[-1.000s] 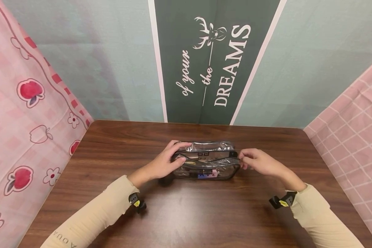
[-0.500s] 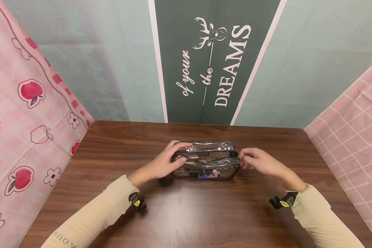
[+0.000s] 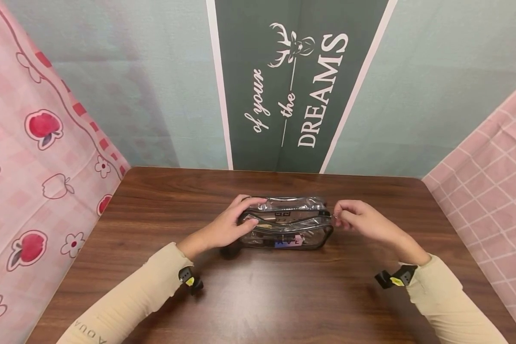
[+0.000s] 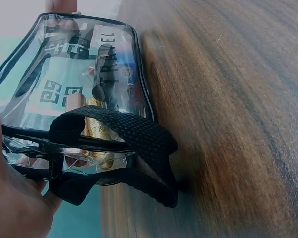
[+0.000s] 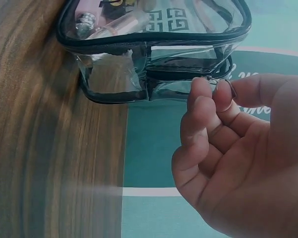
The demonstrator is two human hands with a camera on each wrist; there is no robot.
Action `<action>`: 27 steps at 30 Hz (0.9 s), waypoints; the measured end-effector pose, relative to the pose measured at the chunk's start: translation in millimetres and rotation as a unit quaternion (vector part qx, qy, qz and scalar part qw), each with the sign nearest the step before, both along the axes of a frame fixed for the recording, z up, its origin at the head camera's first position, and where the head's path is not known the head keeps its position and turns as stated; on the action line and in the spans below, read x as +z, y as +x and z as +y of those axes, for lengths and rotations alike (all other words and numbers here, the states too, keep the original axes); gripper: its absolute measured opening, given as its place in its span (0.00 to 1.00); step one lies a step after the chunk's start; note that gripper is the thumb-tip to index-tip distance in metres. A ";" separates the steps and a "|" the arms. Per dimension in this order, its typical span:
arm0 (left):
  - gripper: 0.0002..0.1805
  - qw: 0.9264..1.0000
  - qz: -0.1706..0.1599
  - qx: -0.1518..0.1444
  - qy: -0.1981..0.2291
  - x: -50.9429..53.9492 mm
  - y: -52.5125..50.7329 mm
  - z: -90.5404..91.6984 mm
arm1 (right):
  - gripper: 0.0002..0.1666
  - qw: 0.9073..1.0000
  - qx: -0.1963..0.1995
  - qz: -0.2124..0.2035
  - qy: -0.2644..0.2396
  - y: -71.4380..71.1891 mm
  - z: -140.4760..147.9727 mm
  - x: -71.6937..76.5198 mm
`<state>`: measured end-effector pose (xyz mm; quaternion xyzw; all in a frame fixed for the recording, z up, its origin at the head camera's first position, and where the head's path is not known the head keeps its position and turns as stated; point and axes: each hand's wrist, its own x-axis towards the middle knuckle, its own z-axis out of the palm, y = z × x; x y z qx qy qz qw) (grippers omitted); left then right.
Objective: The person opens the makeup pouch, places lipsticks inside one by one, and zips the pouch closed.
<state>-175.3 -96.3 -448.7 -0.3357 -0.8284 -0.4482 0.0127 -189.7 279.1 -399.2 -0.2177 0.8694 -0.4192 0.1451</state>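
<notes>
A clear plastic zip pouch with black piping [image 3: 298, 223] lies on the wooden table, small items showing through its walls. My left hand [image 3: 225, 228] grips its left end, thumb on the near side and fingers over the far side. At the pouch's right end, my right hand [image 3: 361, 220] pinches the small metal zipper pull [image 5: 231, 89] between thumb and index finger. In the left wrist view a black strap loop [image 4: 144, 131] hangs from the left end, and a gold tube [image 4: 96, 124] shows inside. A pink item [image 5: 91, 10] is inside near the right end.
The brown wooden table [image 3: 249, 296] ends at a green fabric backdrop [image 3: 258, 153] with white lettering. Pink patterned cloths stand at the left [image 3: 47, 181] and right [image 3: 494, 191]. Each wrist wears a black camera strap.
My right hand has shifted slightly outward and the metal pull now shows at its fingertips. The left hand and pouch stay in place.
</notes>
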 end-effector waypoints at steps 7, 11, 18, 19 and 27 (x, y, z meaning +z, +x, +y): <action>0.27 1.000 -0.007 -0.002 -0.006 -1.5 -1.1 -0.8 | 0.11 1.000 0.004 0.006 -0.005 1.9 0.3 1.7; 0.28 1.000 -0.007 -0.003 -0.007 -0.9 -0.6 -1.2 | 0.12 1.000 0.013 0.012 -0.012 2.6 -0.9 3.0; 0.28 1.000 -0.011 -0.006 -0.007 -0.4 -0.6 -1.1 | 0.12 1.000 0.016 0.009 -0.016 2.6 -1.4 5.5; 0.28 1.000 -0.011 -0.007 -0.008 -0.3 -0.7 -0.9 | 0.11 1.000 0.015 0.007 -0.018 2.6 -1.2 6.0; 0.28 0.999 -0.021 -0.008 -0.024 1.2 -1.1 1.7 | 0.11 1.000 0.011 0.002 -0.023 2.7 -1.7 7.3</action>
